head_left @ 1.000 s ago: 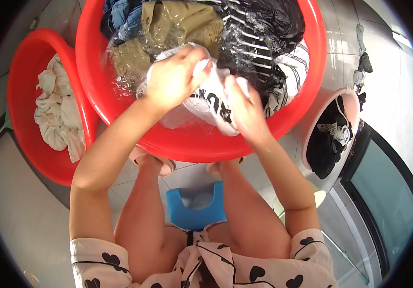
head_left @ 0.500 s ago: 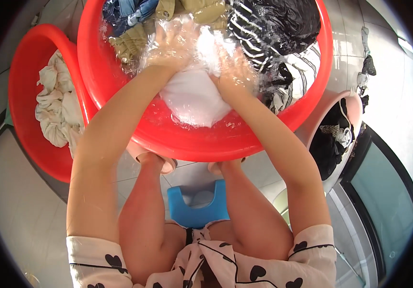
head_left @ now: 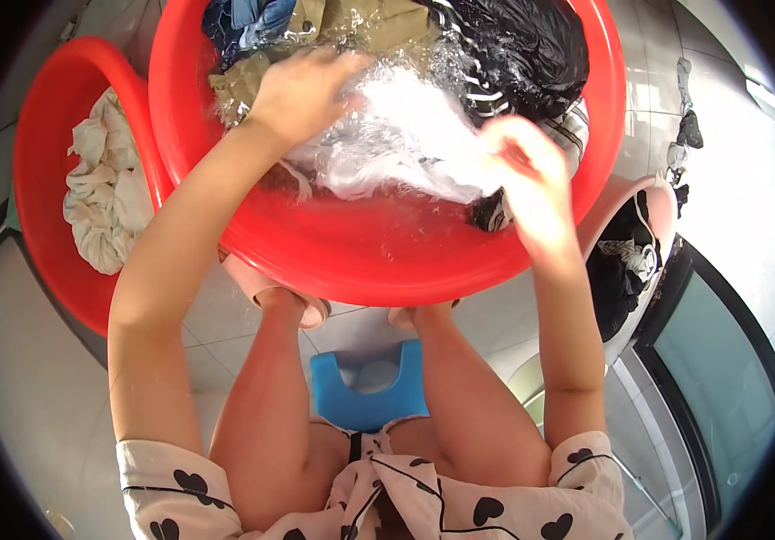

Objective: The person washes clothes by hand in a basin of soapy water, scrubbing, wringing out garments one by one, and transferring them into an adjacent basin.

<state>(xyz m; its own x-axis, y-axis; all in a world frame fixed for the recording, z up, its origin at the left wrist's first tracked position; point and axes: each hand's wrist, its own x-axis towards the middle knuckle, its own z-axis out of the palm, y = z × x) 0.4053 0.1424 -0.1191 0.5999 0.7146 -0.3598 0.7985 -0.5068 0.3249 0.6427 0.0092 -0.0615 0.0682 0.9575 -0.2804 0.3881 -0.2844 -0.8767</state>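
A big red basin (head_left: 378, 261) full of water and clothes sits in front of me. My left hand (head_left: 302, 94) and my right hand (head_left: 522, 175) each grip an end of a white garment (head_left: 396, 144), stretched between them in splashing water. Olive (head_left: 378, 22), blue (head_left: 243, 18) and black striped (head_left: 513, 49) clothes lie at the far side of the basin.
A second red basin (head_left: 45, 252) at my left holds wrung white cloths (head_left: 104, 193). A pink basin (head_left: 657, 216) at my right holds dark clothes. I sit on a blue stool (head_left: 365, 391) on a tiled floor. A glass door frame runs at the lower right.
My hands were close together on the white garment at the basin's middle. They have now spread apart, the right hand moving right and toward me, stretching the garment through the water.
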